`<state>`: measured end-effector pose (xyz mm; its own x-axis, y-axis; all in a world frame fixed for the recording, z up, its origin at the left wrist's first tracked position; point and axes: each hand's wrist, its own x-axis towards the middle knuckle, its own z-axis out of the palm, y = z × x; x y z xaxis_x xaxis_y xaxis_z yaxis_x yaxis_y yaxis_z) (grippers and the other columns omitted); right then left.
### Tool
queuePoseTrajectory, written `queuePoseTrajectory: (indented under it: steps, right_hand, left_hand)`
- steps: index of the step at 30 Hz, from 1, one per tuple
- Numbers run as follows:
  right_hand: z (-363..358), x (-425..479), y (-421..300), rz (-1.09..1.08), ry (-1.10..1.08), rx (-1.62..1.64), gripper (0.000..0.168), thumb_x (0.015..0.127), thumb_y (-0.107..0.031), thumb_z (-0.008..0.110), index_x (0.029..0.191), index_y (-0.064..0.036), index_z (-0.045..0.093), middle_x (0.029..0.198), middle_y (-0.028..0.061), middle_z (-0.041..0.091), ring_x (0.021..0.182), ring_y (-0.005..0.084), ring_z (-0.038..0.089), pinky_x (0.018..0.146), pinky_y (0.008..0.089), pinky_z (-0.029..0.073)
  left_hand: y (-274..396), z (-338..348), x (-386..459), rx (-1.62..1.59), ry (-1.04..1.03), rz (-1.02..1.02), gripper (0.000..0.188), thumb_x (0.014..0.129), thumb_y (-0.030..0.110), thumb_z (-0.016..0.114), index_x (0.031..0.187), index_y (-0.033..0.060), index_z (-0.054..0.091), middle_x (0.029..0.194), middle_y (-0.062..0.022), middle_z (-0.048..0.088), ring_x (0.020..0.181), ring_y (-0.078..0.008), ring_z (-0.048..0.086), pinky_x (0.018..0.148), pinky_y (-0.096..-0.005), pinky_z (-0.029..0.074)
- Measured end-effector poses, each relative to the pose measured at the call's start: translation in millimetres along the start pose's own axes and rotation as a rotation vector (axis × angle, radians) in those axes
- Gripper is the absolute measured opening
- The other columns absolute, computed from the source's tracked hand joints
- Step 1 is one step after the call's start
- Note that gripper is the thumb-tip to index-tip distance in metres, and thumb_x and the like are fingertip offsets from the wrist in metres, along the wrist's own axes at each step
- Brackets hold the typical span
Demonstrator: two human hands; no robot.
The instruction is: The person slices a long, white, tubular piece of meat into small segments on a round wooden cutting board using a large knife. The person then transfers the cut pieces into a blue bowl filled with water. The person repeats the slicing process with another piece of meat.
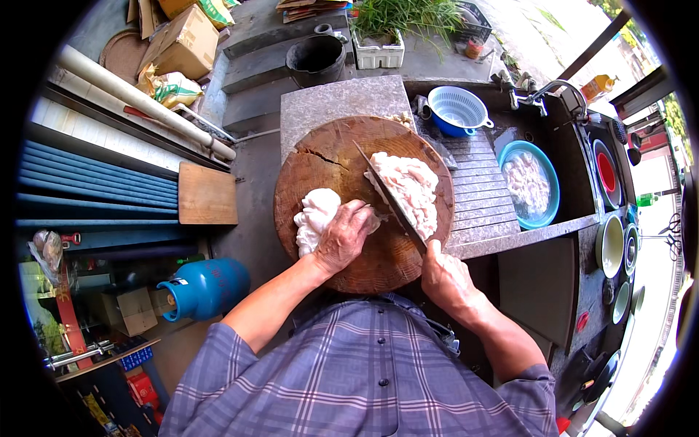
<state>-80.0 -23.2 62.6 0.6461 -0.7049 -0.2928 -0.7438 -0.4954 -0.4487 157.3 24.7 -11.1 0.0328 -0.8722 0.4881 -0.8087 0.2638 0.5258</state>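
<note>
A round wooden chopping block (pixel 366 267) with a crack at its far left lies before me. My right hand (pixel 448 276) grips the handle of a cleaver (pixel 397 208), whose blade slants across the block and is seen nearly edge-on. Against the blade's right side sits a heap of cut pale raw meat (pixel 412 188). My left hand (pixel 344 235) is on the left half of the block, fingers curled on a thin, translucent piece of raw meat (pixel 374 221). Beside that hand, partly covered by it, rests a smooth white lump of raw meat (pixel 319 207).
Right of the block, a ribbed stone drainboard (pixel 480 185) leads to a sink with a faucet (pixel 538 98). A blue colander (pixel 458 109) and a turquoise basin (pixel 556 188) of meat pieces in liquid stand there. A blue gas cylinder (pixel 210 287) lies at left; a black bucket (pixel 317 60) stands beyond.
</note>
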Motion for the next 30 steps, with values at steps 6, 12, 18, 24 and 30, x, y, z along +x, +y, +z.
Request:
queuePoseTrajectory:
  steps: [6,12,18,24,30]
  right_hand:
    - [7,-18,-22,-0.035,-0.103,-0.014,0.007,0.087,-0.002,0.048,0.091,0.001,0.043,0.068,0.0265,0.064,0.062,0.0408,0.067,0.055,0.0504,0.053]
    - [-6,-34,-24,0.054,-0.277,-0.07,0.013,0.084,-0.004,0.052,0.088,0.002,0.042,0.065,0.0267,0.063,0.061,0.0435,0.066,0.055,0.0517,0.054]
    - [35,64,-24,-0.124,-0.045,0.169,0.015,0.085,-0.001,0.053,0.089,0.005,0.04,0.064,0.0286,0.06,0.064,0.0478,0.064,0.055,0.0551,0.05]
    - [16,1,-10,0.01,-0.192,0.128,0.018,0.086,-0.004,0.053,0.094,0.004,0.04,0.071,0.032,0.062,0.072,0.0505,0.064,0.061,0.0572,0.051]
    - [28,26,12,-0.063,-0.019,0.254,0.014,0.091,-0.006,0.049,0.093,0.005,0.041,0.067,0.0282,0.06,0.065,0.0486,0.062,0.057,0.0547,0.048]
  left_hand:
    - [-12,4,-17,0.07,-0.1,-0.009,0.023,0.073,0.0,0.068,0.095,-0.0023,0.061,0.101,-0.0195,0.061,0.097,-0.0365,0.061,0.086,-0.0437,0.051]
    - [-15,8,-14,0.082,-0.08,0.059,0.01,0.07,0.0,0.062,0.08,-0.0011,0.059,0.093,-0.0183,0.062,0.092,-0.035,0.062,0.083,-0.0418,0.053]
    - [-16,6,-8,0.031,-0.17,0.079,0.011,0.068,-0.002,0.064,0.076,0.0001,0.056,0.082,-0.018,0.053,0.081,-0.0374,0.056,0.074,-0.0442,0.05]
    - [-19,8,-7,0.037,-0.119,0.089,0.013,0.069,-0.004,0.064,0.078,-0.0002,0.055,0.087,-0.0185,0.055,0.086,-0.0378,0.057,0.077,-0.0446,0.05]
    - [-11,-7,-5,0.061,-0.216,0.031,0.013,0.077,-0.002,0.067,0.09,-0.0013,0.064,0.1,-0.0165,0.062,0.096,-0.0348,0.061,0.084,-0.0412,0.052]
